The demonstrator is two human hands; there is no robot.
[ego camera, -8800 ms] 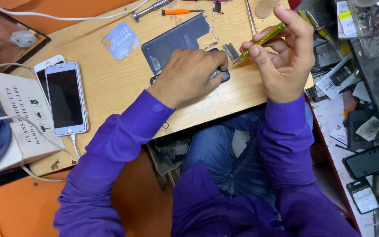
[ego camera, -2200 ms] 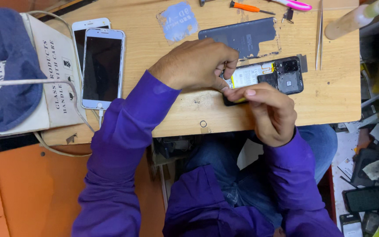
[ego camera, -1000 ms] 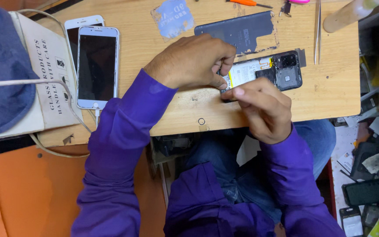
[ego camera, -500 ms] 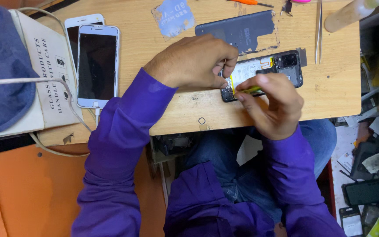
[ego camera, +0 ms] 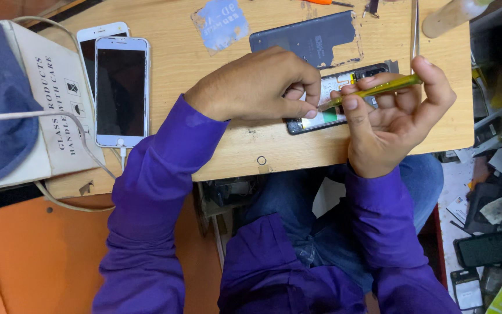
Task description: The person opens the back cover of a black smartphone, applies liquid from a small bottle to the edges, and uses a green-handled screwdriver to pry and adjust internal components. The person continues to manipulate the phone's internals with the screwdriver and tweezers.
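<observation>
The opened phone (ego camera: 335, 110), back cover off and its insides showing, lies near the front edge of the worktop (ego camera: 216, 148), right of centre in the frame. The left hand (ego camera: 257, 87) rests curled over the phone's left end, fingers closed and pinching at it, probably to keep it from sliding. The right hand (ego camera: 390, 116) grips a slim yellow-green tool (ego camera: 379, 88) between thumb and fingers, held nearly level with its tip at the phone's upper edge (what the tip touches is hidden). The removed grey back cover (ego camera: 309, 38) lies just above; two white phones (ego camera: 120, 81) sit well apart at upper left.
</observation>
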